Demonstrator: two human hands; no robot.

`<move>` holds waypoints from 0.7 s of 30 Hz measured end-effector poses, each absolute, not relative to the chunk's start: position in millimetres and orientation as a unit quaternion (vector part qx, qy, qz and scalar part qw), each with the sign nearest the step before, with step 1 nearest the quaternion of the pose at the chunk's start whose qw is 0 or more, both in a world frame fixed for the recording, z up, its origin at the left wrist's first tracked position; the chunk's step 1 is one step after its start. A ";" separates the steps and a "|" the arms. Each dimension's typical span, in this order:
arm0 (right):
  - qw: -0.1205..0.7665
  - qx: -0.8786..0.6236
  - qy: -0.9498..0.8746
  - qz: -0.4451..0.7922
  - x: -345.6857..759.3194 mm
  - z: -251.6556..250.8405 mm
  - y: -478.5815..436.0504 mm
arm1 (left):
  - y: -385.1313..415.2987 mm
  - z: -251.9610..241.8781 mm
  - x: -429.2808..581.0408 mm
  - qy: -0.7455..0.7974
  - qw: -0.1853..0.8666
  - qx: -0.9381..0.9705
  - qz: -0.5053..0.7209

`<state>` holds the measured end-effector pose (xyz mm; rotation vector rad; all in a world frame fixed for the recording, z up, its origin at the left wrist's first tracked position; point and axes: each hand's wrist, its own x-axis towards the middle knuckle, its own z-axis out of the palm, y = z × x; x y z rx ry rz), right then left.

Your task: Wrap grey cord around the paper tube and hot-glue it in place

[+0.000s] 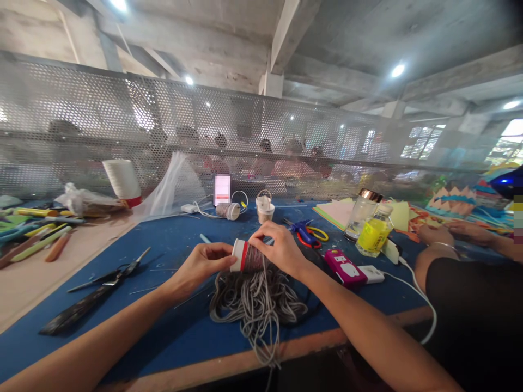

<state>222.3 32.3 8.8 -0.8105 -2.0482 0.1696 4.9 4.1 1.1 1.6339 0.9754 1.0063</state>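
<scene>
cup (245,257) partly hidden, phone screen (222,188) blurred

Daylight enters through the windows (506,142) at far right, bleached nearly white, while ceiling lamps (397,70) flare into soft halos. The concrete ceiling (343,43) is dim grey, darkest in the upper right corner. A milky haze veils the perforated metal screen (229,125), and the people behind it are blurred. The bench (183,332) is moderately lit, with soft shadows; the grey cord (261,305) shows fairly crisp strands. The black sleeve (461,305) loses most detail. Wide-angle distortion stretches the forearms (351,310) toward the lower corners. The phone (222,189) glows pale and blocky; coarse pixel squares (518,223) mark the right edge.
</scene>
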 end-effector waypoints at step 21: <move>0.370 -0.425 -0.795 0.224 232.1 -7.5 45.0 | 11.0 -5.0 -0.5 0.393 0.471 0.647 0.453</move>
